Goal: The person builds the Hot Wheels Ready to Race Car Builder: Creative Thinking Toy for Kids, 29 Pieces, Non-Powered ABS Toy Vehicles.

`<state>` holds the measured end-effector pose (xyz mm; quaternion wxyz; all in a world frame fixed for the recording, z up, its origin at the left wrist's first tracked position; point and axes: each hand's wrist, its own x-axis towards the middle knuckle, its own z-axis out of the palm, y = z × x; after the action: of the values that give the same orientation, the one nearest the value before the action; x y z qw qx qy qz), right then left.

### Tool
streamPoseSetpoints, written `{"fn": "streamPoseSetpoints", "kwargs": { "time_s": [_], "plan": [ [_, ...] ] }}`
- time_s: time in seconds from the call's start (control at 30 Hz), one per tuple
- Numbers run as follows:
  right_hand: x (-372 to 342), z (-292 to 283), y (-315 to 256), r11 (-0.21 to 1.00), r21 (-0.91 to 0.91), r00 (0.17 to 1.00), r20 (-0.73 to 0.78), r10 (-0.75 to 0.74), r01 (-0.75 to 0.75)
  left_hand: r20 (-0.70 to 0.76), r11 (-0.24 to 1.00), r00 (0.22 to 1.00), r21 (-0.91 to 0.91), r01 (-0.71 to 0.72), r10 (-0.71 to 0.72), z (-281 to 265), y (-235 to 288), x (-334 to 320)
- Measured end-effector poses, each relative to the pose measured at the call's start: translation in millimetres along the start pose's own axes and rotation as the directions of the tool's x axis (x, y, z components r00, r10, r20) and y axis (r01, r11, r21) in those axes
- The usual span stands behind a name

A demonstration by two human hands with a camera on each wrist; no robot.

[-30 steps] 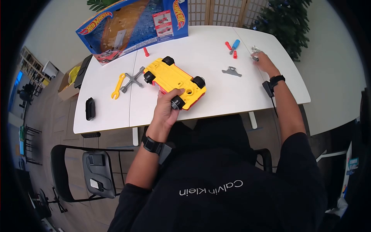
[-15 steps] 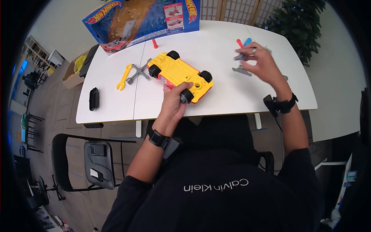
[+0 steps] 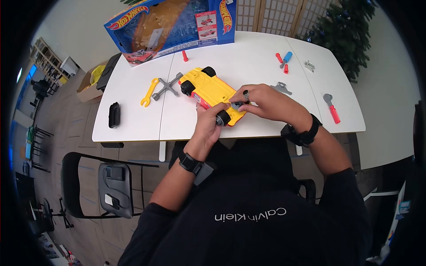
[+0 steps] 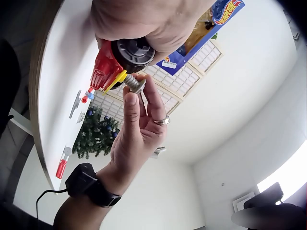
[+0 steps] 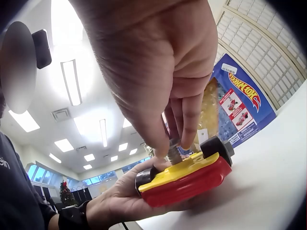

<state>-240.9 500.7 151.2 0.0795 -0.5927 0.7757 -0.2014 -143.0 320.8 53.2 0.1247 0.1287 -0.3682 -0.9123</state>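
The toy car (image 3: 208, 88) is held upside down, yellow underside up, above the table's front part. My left hand (image 3: 208, 126) grips its near end beside a black wheel (image 3: 223, 118), thumb on the yellow base. With thumb and fingers my right hand (image 3: 270, 104) pinches a grey threaded screw at the round hole in that base. The left wrist view shows the screw's ribbed shaft (image 4: 131, 81) against the yellow part, its wide head between the fingertips. In the right wrist view the shaft (image 5: 174, 154) stands upright on the yellow base (image 5: 182, 168), its tip hidden.
Left of the car lie a grey cross wrench (image 3: 167, 86), a yellow wrench (image 3: 149, 92) and a black case (image 3: 114, 115). To the right are a grey bracket (image 3: 281, 88), a blue screwdriver (image 3: 286, 58) and a red-handled tool (image 3: 333, 110). A box (image 3: 173, 26) stands behind.
My right hand has come from the table's far right to the car, bringing the grey screw to the underside. My left hand keeps its grip on the car.
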Motion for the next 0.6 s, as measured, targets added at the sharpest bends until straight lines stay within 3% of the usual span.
{"fn": "streamPoseSetpoints", "kwargs": {
  "time_s": [0.03,0.17,0.23,0.37,0.4,0.43,0.57,0.6],
  "plan": [
    [0.6,4.1,2.6,0.996,-0.076,0.997,-0.051,-0.053,0.049,-0.001,1.000,1.000,-0.003,-0.003,0.003,0.0,-0.5,0.6],
    [4.1,9.7,-3.6,0.993,-0.079,0.992,-0.085,-0.089,0.082,-0.010,0.999,1.000,-0.017,-0.027,0.027,2.6,-0.8,-0.8],
    [3.1,3.4,-18.0,0.965,-0.252,0.997,-0.057,0.059,-0.071,-0.019,1.000,1.000,0.002,-0.005,0.005,6.5,2.3,-6.2],
    [2.2,-1.7,-34.7,0.918,-0.362,0.986,-0.016,0.167,-0.162,0.017,0.999,0.999,-0.013,-0.037,0.037,1.7,-0.4,-4.3],
    [0.1,11.7,-21.4,0.967,-0.251,0.984,-0.181,0.002,-0.048,0.016,0.998,0.999,-0.023,-0.051,0.052,1.7,-0.3,-3.5],
    [-0.9,18.5,-15.5,0.983,-0.159,0.924,-0.355,-0.140,0.088,0.015,0.997,0.998,-0.034,-0.065,0.066,2.7,0.5,-3.8],
    [-2.4,13.3,-13.9,0.960,-0.256,0.950,-0.254,-0.181,0.114,0.025,0.996,0.996,-0.044,-0.083,0.085,4.9,2.3,-5.8],
    [-0.8,0.2,-27.2,0.956,-0.284,0.990,-0.137,0.033,-0.071,0.001,0.994,0.995,-0.053,-0.095,0.095,4.5,-0.2,-4.5]
  ]
}}
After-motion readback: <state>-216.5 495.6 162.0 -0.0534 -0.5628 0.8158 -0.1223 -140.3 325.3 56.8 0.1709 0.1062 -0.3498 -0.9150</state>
